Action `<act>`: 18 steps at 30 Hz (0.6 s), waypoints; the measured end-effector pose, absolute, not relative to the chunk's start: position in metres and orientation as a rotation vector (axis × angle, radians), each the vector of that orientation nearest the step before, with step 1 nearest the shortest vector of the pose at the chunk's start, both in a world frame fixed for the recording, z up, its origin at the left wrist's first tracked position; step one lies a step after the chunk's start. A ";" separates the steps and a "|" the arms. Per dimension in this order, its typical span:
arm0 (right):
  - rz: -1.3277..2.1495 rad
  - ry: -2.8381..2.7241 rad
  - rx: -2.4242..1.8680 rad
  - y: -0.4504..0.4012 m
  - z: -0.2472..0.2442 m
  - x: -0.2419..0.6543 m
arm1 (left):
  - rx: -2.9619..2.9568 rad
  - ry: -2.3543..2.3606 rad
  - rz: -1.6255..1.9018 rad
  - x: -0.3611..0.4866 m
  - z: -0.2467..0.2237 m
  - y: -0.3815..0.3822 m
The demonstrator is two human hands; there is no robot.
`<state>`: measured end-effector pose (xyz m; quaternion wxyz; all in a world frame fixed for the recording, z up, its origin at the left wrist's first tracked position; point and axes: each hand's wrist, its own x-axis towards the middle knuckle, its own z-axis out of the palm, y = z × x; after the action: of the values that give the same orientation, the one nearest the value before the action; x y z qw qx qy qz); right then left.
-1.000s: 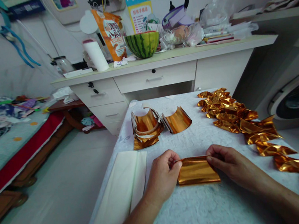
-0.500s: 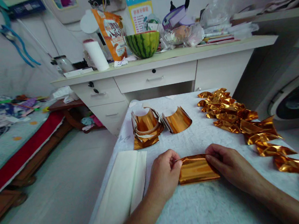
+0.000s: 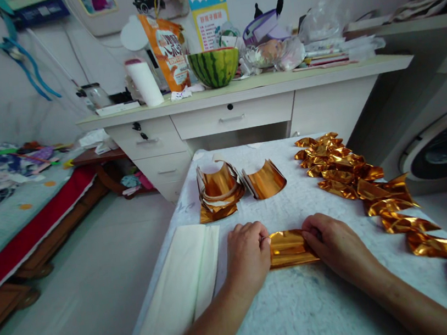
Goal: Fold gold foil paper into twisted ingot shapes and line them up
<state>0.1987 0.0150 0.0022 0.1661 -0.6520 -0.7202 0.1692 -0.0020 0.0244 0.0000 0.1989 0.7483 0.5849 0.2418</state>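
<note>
Gold foil (image 3: pixel 291 249), one piece over one table (image 3: pixel 294 313), is pinched at its ends by two hands: left hand (image 3: pixel 248 250), right hand (image 3: pixel 336 240). Left of these lies white paper (image 3: pixel 174 291); right, twists (image 3: pixel 442 245), too overlapped to count. Beyond are two curled bundles (image 3: pixel 266 180); on one desk (image 3: pixel 262 89), half a watermelon (image 3: pixel 214 69).

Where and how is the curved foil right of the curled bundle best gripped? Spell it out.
I'd pinch the curved foil lightly by its right edge, from the right: that side faces bare cloth, while the left sits close beside the bundle. It looks thin, so hard squeezing might crease it.
</note>
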 end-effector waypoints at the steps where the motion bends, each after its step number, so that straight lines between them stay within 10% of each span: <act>1: 0.466 -2.059 -1.870 0.015 0.002 0.198 | 2.102 1.640 0.668 -0.002 0.000 0.025; 18: 0.433 -2.030 -1.943 0.018 0.000 0.196 | 2.315 1.369 0.557 -0.004 0.003 0.029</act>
<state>0.1962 0.0181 -0.0002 0.1485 -0.6758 -0.7061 0.1505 -0.0041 0.0293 0.0027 0.1964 0.8265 0.4886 0.1989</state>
